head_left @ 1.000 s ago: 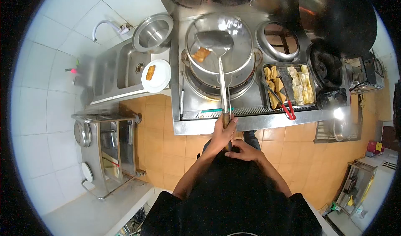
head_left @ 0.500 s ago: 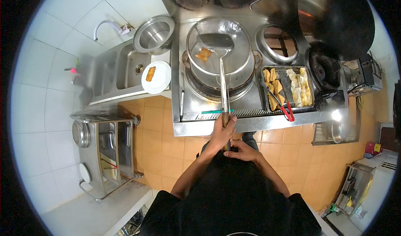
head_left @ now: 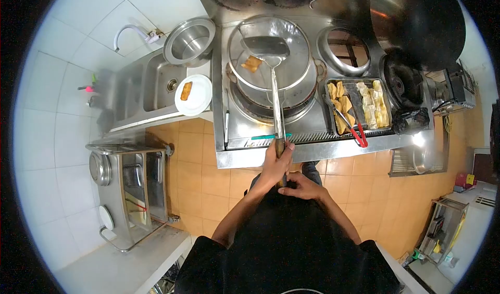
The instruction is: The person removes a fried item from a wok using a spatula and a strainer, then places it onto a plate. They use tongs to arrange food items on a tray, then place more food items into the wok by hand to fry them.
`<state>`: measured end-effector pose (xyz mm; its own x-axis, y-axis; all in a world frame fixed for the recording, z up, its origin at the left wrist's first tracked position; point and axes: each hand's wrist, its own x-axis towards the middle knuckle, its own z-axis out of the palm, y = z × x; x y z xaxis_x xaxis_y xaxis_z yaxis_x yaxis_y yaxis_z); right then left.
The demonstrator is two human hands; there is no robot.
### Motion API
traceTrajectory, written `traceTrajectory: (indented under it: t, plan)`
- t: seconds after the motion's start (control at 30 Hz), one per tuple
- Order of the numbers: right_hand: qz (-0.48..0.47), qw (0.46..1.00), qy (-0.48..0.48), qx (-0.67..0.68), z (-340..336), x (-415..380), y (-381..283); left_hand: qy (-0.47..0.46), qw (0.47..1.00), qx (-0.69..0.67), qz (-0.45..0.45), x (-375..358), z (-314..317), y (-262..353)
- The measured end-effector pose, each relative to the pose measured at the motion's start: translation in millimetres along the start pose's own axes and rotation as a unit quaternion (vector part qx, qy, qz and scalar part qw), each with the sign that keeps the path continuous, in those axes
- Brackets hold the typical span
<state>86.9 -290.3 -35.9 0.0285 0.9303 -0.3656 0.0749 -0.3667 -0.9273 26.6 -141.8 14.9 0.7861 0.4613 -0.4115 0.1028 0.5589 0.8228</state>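
My left hand [head_left: 277, 165] is wrapped round the wooden grip of a long-handled wok spatula [head_left: 276, 93]. Lower down, near my body, my right hand [head_left: 302, 185] is closed about the end of the same handle. The broad steel blade overlaps a round, wire-rimmed strainer [head_left: 291, 74] above the wok [head_left: 314, 88]. Beside the blade, a golden-brown fried piece [head_left: 251, 64] shows within the strainer's ring. Where the strainer's handle runs is hidden behind the spatula.
Right of the wok, a tray [head_left: 356, 122] holds fried pieces and pale rolls, with red-handled tongs [head_left: 360, 138] across it. On the left are a plate [head_left: 200, 105] bearing one fried piece, a steel pot [head_left: 190, 43] and a sink [head_left: 162, 98]. A second burner ring [head_left: 327, 59] stands behind the tray.
The spatula blade and the strainer ring have shifted slightly forward and left over the wok. Both hands keep their hold, and the view has moved a little.
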Motion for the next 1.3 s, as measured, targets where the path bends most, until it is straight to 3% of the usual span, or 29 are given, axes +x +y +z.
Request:
traceTrajectory:
  t: [0.1,0.23,0.33,0.4,0.5,0.6,0.73,0.83,0.97,1.07,1.13,1.3]
  plan:
    - [-0.031,0.999,-0.027,0.032,-3,3,-3,0.000,0.999,0.023,0.031,1,0,0]
    - [-0.047,0.998,0.001,0.031,-1,8,-4,0.013,0.999,-0.047,-0.019,12,-9,-13]
    - [-0.001,1.000,-0.015,0.021,-6,7,-16,0.006,0.995,-0.080,-0.052,14,-11,-14]
    - [-0.028,0.998,0.002,0.052,-1,4,-15,-0.004,0.997,-0.073,-0.029,9,-9,-11]
    - [-0.011,1.000,-0.028,-0.003,-8,3,-17,-0.016,0.999,-0.039,-0.009,0,-3,1]
    - [0.017,1.000,-0.001,0.006,-9,0,-27,-0.014,1.000,-0.011,0.017,3,1,5]
    - [0.021,1.000,-0.017,-0.002,-12,7,-12,0.002,0.998,-0.056,-0.013,17,-9,-13]
    - [0.084,0.996,-0.012,-0.003,-10,4,-16,-0.003,0.997,-0.073,-0.033,23,-11,-18]
    - [0.015,0.999,-0.024,-0.021,-13,7,-14,-0.016,0.999,-0.031,0.001,16,-3,-6]
    - [0.012,1.000,-0.006,0.008,-13,4,-32,0.006,0.999,0.031,0.026,17,0,-6]
    - [0.029,0.995,0.077,-0.054,-6,4,-41,0.012,0.997,0.061,0.045,18,1,-6]
    - [0.082,0.980,0.128,-0.124,-2,4,-72,0.010,0.994,0.097,0.058,20,3,-14]
